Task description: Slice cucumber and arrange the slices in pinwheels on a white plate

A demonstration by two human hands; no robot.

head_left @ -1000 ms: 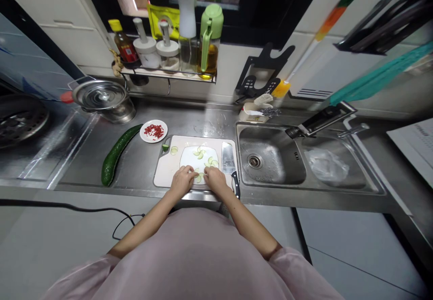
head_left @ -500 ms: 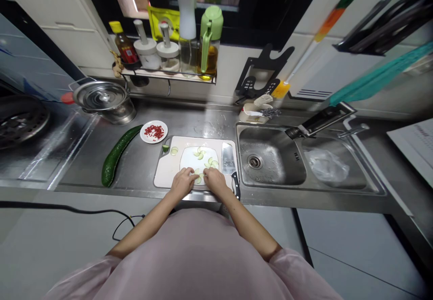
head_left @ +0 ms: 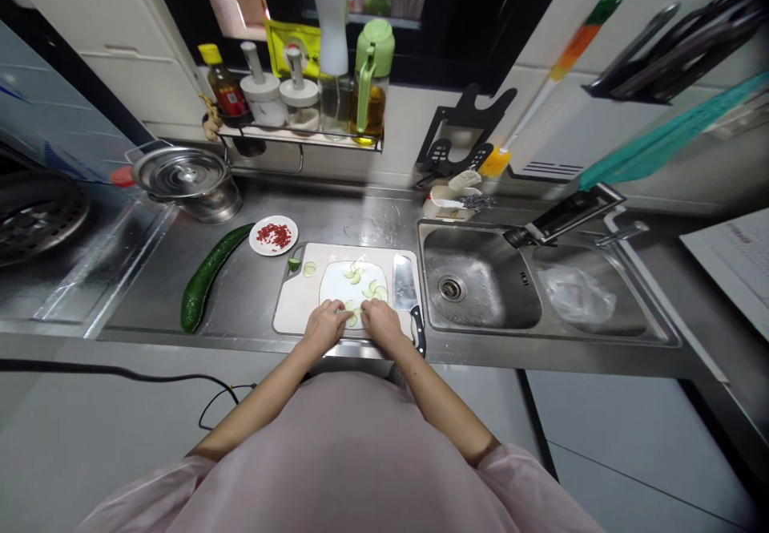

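Note:
A white squarish plate (head_left: 336, 283) lies on a pale cutting board (head_left: 291, 308). Thin cucumber slices (head_left: 353, 273) form curved clusters at the plate's top and right, with more slices at its near edge. My left hand (head_left: 326, 323) is at the near left of the plate, fingers bent and touching the slices there. Across from it, my right hand (head_left: 380, 322) rests at the near right edge, fingertips curled down; what they pinch is too small to tell. A cleaver (head_left: 404, 283) lies at the board's right. A cucumber stub (head_left: 294, 264) and loose slices (head_left: 309, 268) sit at its upper left.
Left of the board are a long green cucumber (head_left: 207, 276) and a white dish (head_left: 289, 246) of red bits. A lidded steel pot (head_left: 207, 196) stands behind them. To the right is a sink (head_left: 481, 276); bottles line a rack (head_left: 300, 134) at the back.
The camera view has shifted slightly. Both hands stay at the near edge of the plate, with hardly any movement of the fingers.

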